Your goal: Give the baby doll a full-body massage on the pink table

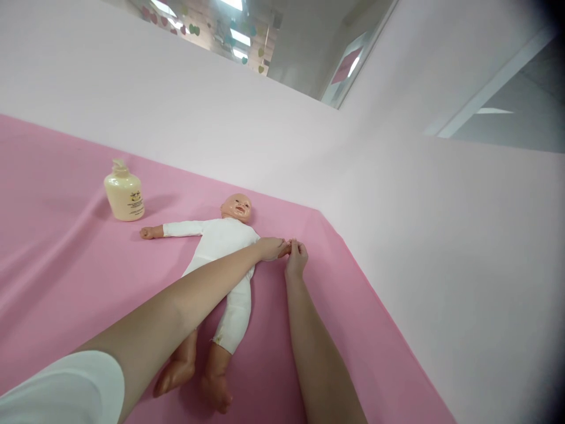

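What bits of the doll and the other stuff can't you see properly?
All in the head view:
- The end of the arm of the doll on the picture's right: mostly covered by the left hand and right hand.
- Part of the doll's trunk and one thigh: behind the left forearm.
- The print on the pump bottle: too small and blurred to read.
- The white sleeve: cut off by the picture's edge.

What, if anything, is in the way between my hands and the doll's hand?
Nothing visible: your left hand and right hand already meet at that small hand. Your left forearm passes over the doll but blocks neither grip. The pump bottle stands apart, near the doll's other arm.
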Motion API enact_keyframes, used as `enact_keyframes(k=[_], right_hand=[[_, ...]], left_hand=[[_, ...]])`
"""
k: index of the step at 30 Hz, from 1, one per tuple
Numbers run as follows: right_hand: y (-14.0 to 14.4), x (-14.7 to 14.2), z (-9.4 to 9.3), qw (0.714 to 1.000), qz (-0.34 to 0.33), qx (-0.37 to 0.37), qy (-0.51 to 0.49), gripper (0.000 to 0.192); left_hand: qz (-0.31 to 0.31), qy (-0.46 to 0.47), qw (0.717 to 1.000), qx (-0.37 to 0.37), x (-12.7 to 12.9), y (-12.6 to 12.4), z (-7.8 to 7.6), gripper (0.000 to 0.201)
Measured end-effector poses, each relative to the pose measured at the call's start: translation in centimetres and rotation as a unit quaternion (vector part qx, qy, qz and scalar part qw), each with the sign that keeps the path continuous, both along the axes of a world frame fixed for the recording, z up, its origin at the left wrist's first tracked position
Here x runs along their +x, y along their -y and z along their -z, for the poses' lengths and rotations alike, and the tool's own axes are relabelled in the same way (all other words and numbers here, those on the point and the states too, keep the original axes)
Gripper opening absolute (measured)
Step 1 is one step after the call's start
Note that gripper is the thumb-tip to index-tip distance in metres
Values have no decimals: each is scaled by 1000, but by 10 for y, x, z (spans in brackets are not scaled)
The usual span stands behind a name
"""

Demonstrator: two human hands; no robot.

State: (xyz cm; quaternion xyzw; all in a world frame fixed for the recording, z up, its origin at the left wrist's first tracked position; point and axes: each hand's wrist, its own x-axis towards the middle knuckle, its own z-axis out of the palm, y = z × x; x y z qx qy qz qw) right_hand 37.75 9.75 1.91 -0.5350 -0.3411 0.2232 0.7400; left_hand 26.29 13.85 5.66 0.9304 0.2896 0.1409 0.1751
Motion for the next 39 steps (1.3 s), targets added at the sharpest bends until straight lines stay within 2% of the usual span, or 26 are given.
enact_keyframes(k=[3,6,9,13,20,27,33,39], right_hand=[[-1,0,2,1000,9,-14,-12,38],[-1,0,2,999,-15,-28,-14,39],[1,-1,1,998,-44,-50,-3,39],[2,2,1,997,-42,-66,2,41],[2,15,4,990,-89,-82,72,41],[2,21,3,985,-123,-82,93,38],[3,20,3,984,-100,-95,112,37],[7,33,4,980,-4,-116,163,39]], left_hand=[[-4,-4,1000,-2,1,-1,1,48],[-8,2,1000,-9,2,-1,0,56],[-13,7,1000,-17,1,-1,-2,56],[-17,6,999,-32,0,1,-6,60],[-40,-5,998,-51,-1,4,-8,72],[-42,-7,998,-53,-3,7,-10,71],[-28,-18,998,-60,-4,9,-12,67],[-12,-35,998,-46,-1,4,-6,45]])
